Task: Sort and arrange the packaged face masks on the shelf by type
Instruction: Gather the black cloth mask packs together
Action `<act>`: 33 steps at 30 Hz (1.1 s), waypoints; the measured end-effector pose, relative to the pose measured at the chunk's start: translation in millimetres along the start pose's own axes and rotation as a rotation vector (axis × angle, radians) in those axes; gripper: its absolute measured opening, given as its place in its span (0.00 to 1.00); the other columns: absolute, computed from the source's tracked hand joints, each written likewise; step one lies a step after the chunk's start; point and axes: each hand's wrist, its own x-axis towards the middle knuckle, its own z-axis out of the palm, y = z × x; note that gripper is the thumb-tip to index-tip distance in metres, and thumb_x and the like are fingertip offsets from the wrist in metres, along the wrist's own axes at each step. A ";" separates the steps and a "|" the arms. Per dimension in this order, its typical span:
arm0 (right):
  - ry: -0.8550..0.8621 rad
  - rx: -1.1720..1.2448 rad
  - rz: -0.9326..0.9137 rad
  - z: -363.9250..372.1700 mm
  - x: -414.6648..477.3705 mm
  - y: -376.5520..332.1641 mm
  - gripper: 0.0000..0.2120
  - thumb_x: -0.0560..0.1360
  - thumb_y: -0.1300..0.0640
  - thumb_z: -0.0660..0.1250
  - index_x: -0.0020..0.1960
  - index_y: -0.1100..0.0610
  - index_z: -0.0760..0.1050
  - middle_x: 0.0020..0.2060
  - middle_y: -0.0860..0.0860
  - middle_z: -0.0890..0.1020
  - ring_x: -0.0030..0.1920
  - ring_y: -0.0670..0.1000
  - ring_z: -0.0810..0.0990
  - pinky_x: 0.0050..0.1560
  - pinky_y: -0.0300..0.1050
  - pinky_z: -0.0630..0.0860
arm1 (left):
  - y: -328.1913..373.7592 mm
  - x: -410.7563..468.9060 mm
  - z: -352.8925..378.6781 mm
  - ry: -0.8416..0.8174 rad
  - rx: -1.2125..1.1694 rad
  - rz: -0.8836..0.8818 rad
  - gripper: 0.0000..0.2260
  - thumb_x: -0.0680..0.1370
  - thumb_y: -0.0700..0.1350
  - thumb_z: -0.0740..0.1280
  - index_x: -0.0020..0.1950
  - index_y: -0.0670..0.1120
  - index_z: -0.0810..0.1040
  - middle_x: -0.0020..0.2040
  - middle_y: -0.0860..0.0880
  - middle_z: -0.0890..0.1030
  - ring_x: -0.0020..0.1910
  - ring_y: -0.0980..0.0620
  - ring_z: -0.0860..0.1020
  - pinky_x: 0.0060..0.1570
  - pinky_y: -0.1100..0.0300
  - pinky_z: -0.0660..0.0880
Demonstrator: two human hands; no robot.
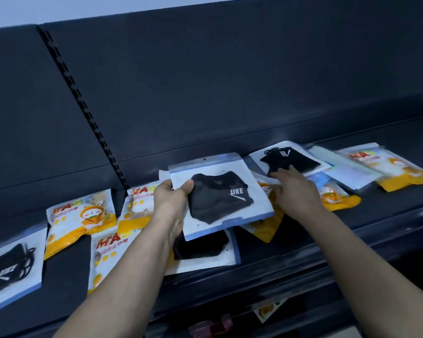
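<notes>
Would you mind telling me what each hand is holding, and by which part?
The left hand pinches a black mask pack by its left edge. The right hand only touches a second pack.

Dark shelving unit fills the view. Back panel [230, 81]: matte, near-black, in two sections meeting at a slotted upright [83, 111] that runs diagonally from upper left down to the shelf [66, 264]. Shelf deck: dark, flat, with a glossy front rail [291, 264] catching highlights at right. Pale wall [59, 8]: narrow strip above the unit, top left. Lighting: dim, cool, bluish; faint sheen on the panel just above the deck. Below the rail: shadowed lower level, contents blurred.
</notes>
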 end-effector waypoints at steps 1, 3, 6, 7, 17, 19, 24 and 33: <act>-0.051 -0.022 -0.007 1.4 0.3 2.8 0.20 0.78 0.58 0.59 0.70 0.54 0.68 0.72 0.53 0.68 0.75 0.55 0.58 0.68 0.57 0.64 | -2.7 0.9 4.1 -0.008 0.033 0.006 0.02 0.77 0.36 0.68 0.47 0.42 0.78 0.46 0.42 0.84 0.41 0.45 0.83 0.44 0.54 0.82; -0.054 -0.011 -0.037 3.5 -1.6 4.4 0.19 0.80 0.56 0.57 0.70 0.54 0.67 0.72 0.52 0.67 0.76 0.54 0.56 0.69 0.57 0.63 | -7.6 5.8 9.0 -0.002 0.117 0.040 0.04 0.75 0.38 0.71 0.46 0.44 0.78 0.46 0.40 0.84 0.45 0.40 0.83 0.48 0.46 0.81; 0.054 0.109 -0.108 4.1 -9.9 -9.5 0.15 0.79 0.58 0.59 0.65 0.57 0.74 0.64 0.55 0.76 0.70 0.57 0.67 0.62 0.53 0.70 | -5.3 15.2 0.3 0.111 0.217 0.144 0.08 0.70 0.45 0.72 0.46 0.47 0.77 0.46 0.42 0.84 0.46 0.40 0.83 0.51 0.41 0.80; 0.060 0.135 -0.143 4.6 -13.3 -17.9 0.15 0.78 0.58 0.60 0.64 0.57 0.75 0.63 0.55 0.77 0.67 0.57 0.71 0.60 0.51 0.72 | -0.8 17.4 -5.8 0.167 0.250 0.181 0.08 0.73 0.45 0.71 0.48 0.45 0.76 0.47 0.42 0.83 0.47 0.40 0.82 0.51 0.42 0.79; -0.270 0.058 -0.529 37.4 -58.4 -113.3 0.16 0.81 0.51 0.56 0.67 0.49 0.72 0.67 0.46 0.73 0.67 0.49 0.70 0.63 0.48 0.69 | 20.4 32.2 -93.9 0.452 0.229 0.240 0.11 0.79 0.46 0.64 0.42 0.46 0.63 0.42 0.45 0.70 0.39 0.48 0.69 0.38 0.54 0.70; -0.282 -0.007 -0.507 39.3 -60.8 -117.3 0.18 0.82 0.50 0.54 0.69 0.48 0.69 0.69 0.45 0.71 0.68 0.49 0.68 0.63 0.48 0.69 | 16.4 29.0 -106.7 0.428 0.229 0.233 0.11 0.79 0.45 0.64 0.42 0.45 0.63 0.41 0.46 0.70 0.38 0.48 0.70 0.38 0.55 0.70; -0.241 -0.072 -0.199 43.9 -45.8 -82.6 0.15 0.81 0.53 0.54 0.64 0.54 0.70 0.62 0.53 0.75 0.61 0.56 0.73 0.55 0.48 0.70 | 12.9 25.7 -127.6 0.378 0.255 0.216 0.06 0.79 0.43 0.65 0.47 0.44 0.69 0.46 0.42 0.77 0.43 0.45 0.76 0.44 0.51 0.75; -0.408 0.074 -0.239 37.5 -66.5 -105.8 0.24 0.79 0.42 0.56 0.74 0.43 0.61 0.76 0.47 0.57 0.77 0.48 0.49 0.74 0.54 0.54 | 9.7 30.9 -138.1 0.311 0.258 0.191 0.04 0.78 0.43 0.66 0.49 0.44 0.73 0.48 0.41 0.81 0.48 0.41 0.80 0.48 0.48 0.78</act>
